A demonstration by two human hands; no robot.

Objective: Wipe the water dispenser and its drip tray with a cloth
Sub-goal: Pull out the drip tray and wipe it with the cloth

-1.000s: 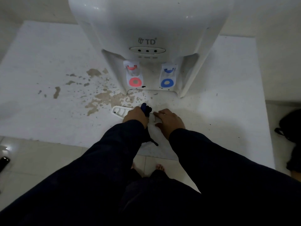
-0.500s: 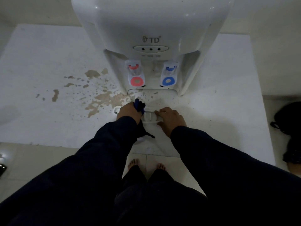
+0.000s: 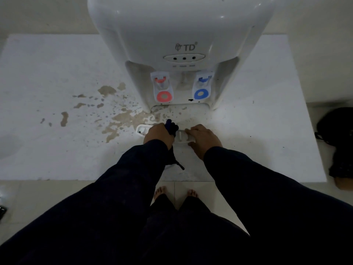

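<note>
Left fingers [image 3: 161, 127] clutch the cloth [image 3: 172, 126] on the drip tray [image 3: 141, 129]; right fingers [image 3: 192, 131] grip its rim.

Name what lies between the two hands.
Head view: the dark cloth in the left hand, then a bare stretch of the white drip tray, which the right hand holds.

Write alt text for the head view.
The left hand grips a dark cloth on a white drip tray that the right hand holds, before a water dispenser with a red tap and a blue tap. Brown stains mark the counter.
</note>
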